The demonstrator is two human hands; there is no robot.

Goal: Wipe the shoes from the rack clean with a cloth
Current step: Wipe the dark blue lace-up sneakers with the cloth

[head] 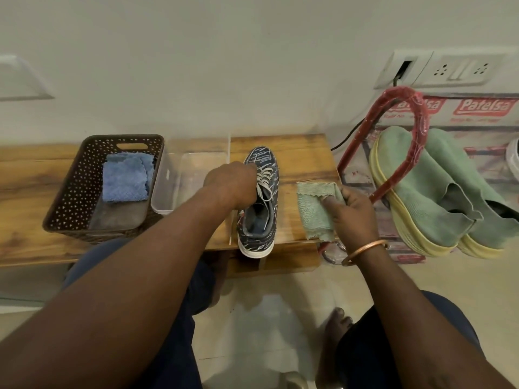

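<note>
A dark blue patterned sneaker (259, 217) with pale laces stands on the wooden bench (303, 161), toe pointing to the wall, heel over the front edge. My left hand (231, 185) grips its left side by the laces. Just right of the shoe, my right hand (352, 209) holds a folded light green cloth (314, 209) that lies on the bench, apart from the shoe. A pair of green slip-on shoes with yellow soles (427, 192) sits on the red-framed rack (393, 153) at the right.
A brown perforated basket (70, 192) at the bench's left holds a blue cloth (125, 178). A clear plastic tub (165, 186) stands between basket and sneaker. Wall sockets (460, 70) and a black cable are behind the rack. My knees and a bare foot are below on the tiled floor.
</note>
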